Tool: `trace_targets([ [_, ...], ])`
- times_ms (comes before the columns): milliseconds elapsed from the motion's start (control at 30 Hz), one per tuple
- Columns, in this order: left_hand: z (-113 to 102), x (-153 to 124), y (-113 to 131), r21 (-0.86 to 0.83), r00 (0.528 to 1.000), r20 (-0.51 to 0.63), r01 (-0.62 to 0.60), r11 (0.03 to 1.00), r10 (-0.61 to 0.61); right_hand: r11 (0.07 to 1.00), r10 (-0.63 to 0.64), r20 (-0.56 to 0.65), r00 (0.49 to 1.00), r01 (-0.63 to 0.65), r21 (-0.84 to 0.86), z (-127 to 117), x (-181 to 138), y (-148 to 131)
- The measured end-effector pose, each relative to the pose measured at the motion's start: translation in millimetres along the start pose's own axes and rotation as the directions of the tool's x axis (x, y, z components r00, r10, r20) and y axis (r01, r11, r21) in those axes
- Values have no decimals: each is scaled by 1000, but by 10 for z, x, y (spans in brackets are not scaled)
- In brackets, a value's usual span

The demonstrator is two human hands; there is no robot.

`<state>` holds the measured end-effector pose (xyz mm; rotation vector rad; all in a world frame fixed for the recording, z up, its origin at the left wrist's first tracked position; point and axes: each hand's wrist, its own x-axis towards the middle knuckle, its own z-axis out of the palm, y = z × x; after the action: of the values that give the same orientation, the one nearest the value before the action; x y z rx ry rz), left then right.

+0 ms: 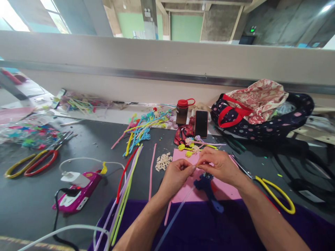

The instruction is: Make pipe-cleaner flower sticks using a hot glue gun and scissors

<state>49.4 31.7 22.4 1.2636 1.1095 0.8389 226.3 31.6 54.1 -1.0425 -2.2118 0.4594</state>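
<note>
My left hand [176, 175] and my right hand [219, 164] meet above a pink sheet [227, 190] near the table's front edge. Both pinch a small pale piece [196, 165] between their fingertips; what it is I cannot make out. A pale blue pipe cleaner [174, 218] runs from under my left hand toward my lap. A blue glue gun [208, 186] lies on the pink sheet just below my hands. Small finished flowers on yellow and lilac stems [192, 146] lie beyond the sheet.
Loose pipe cleaners [125, 190] lie left of my hands, with a pile of small white pieces [162, 162]. Yellow-handled scissors [274, 195] sit right. A magenta device [77, 193] with cables, red and yellow scissors [34, 164], a phone [201, 123], a bottle [182, 111] and a bag [261, 111] are around.
</note>
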Motion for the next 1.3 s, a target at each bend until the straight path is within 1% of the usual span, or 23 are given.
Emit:
trace_targets([
  [167, 0, 2, 3, 6, 1000, 0, 22, 1000, -22, 1000, -7, 29, 1000, 8, -17, -7, -1, 6],
  [367, -2, 1, -3, -14, 1000, 13, 10, 1000, -10, 1000, -29, 29, 999, 29, -4, -9, -2, 0],
  [567, -10, -7, 18, -79, 999, 27, 50, 996, -48, 999, -25, -2, 1000, 25, 46, -24, 12, -25],
  [667, -18, -3, 9, -175, 996, 61, 68, 982, -58, 997, -27, -6, 1000, 27, 78, -39, 22, -44],
  [833, -34, -1, 6, -375, 984, 153, 143, 916, -91, 986, -19, -25, 999, 23, 166, -48, 25, -10],
  [1000, -78, -1, 24, -482, 956, 237, 269, 834, -172, 963, 35, -87, 996, -10, 271, -43, 25, 29],
  [1133, -110, 1, 20, -537, 929, 323, 336, 774, -179, 965, -31, -138, 990, 65, 254, -14, 26, -26],
  [1300, -117, -13, 19, -580, 923, 352, 345, 738, -155, 965, -64, -160, 985, 102, 243, 29, 19, -77],
])
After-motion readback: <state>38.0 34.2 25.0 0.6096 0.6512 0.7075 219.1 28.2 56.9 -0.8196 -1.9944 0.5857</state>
